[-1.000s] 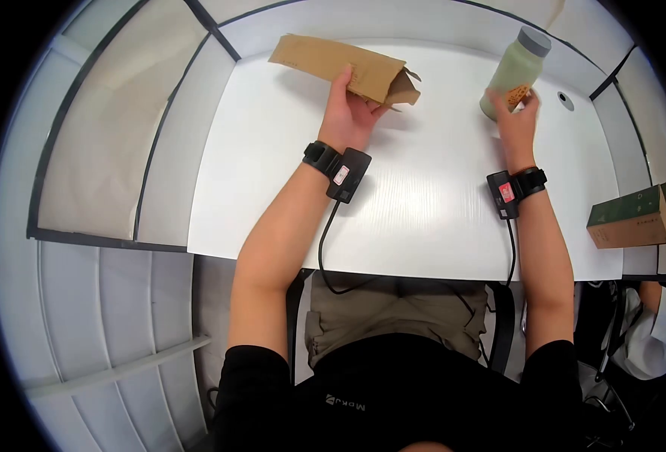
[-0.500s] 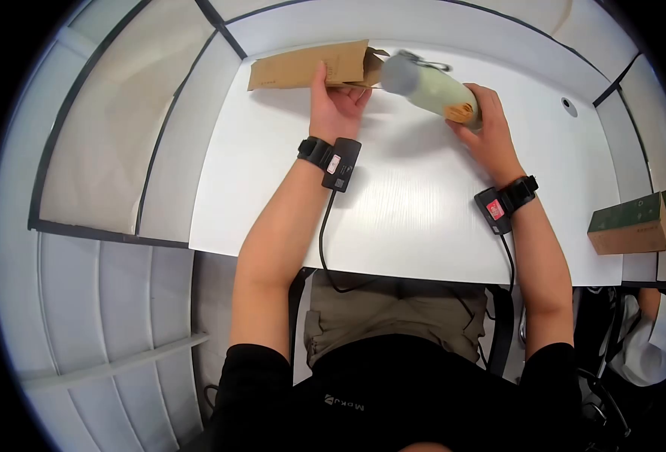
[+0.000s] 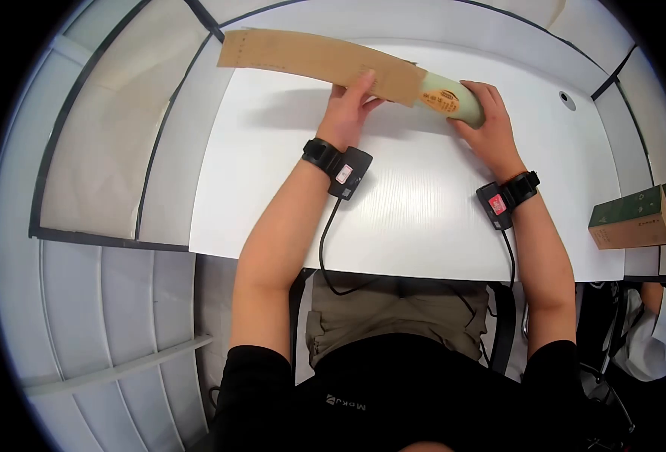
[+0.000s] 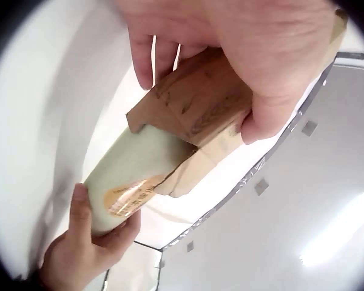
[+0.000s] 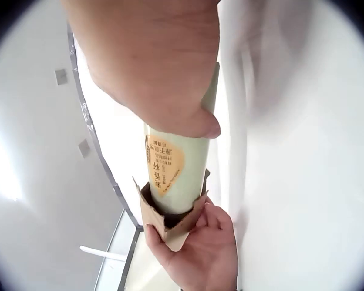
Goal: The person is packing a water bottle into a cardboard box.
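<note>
A long brown cardboard box [image 3: 310, 60] lies across my left hand [image 3: 346, 113], which grips it near its right, torn-edged end. The pale green bottle [image 3: 453, 100] is partly inside that end, cap first, and the cap is hidden by the cardboard. My right hand [image 3: 490, 128] holds the bottle around its base. In the left wrist view the box flaps [image 4: 188, 176] stand around the bottle [image 4: 118, 163]. The right wrist view shows the bottle's orange label [image 5: 165, 163] outside the box opening [image 5: 170, 224].
A green and brown box [image 3: 630, 218] stands at the right edge of the white table [image 3: 401, 203]. White panels with black frames [image 3: 84, 235] enclose the table at the left, back and right. A round cable hole [image 3: 566, 100] is at the back right.
The bottle has left the tabletop, tipped over, moved left and entered the box's open end, cap first. The box has been raised and swung in my left hand, its far end now further left.
</note>
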`<move>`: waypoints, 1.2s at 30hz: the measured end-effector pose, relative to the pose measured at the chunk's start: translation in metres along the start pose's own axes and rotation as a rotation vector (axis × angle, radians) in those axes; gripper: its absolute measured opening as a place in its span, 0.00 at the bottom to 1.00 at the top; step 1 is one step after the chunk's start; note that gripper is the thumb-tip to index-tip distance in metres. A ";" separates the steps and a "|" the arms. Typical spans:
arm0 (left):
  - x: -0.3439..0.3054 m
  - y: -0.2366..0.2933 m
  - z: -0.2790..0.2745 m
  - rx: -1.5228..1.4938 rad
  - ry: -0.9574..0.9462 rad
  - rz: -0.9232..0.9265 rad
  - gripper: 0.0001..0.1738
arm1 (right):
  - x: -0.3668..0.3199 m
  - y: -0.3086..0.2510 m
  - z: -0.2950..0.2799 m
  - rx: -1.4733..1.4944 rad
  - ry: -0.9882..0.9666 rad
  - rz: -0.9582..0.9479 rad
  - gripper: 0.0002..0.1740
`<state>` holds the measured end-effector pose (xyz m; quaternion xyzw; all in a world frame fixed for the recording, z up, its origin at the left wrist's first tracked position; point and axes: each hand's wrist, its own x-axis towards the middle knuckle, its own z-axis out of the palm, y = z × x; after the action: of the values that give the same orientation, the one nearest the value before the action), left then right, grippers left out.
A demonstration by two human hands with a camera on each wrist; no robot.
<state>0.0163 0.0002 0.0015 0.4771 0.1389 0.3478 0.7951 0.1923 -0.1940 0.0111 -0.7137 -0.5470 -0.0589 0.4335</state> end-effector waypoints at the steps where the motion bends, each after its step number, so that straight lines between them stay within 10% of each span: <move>1: -0.002 -0.001 0.003 0.034 -0.012 -0.010 0.28 | 0.000 0.000 0.000 0.023 -0.013 0.012 0.34; 15: -0.006 0.011 0.003 -0.020 -0.078 -0.133 0.30 | -0.008 -0.025 -0.003 0.681 -0.316 0.297 0.35; 23: -0.015 0.013 0.010 0.101 -0.308 -0.223 0.31 | -0.013 -0.031 0.012 0.481 -0.247 0.134 0.42; 36: -0.011 0.012 0.011 -0.056 -0.123 -0.217 0.31 | -0.007 -0.017 0.006 0.698 -0.238 0.202 0.43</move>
<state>0.0093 -0.0108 0.0161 0.4570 0.1310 0.2336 0.8482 0.1730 -0.1944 0.0125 -0.5751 -0.5077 0.2573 0.5876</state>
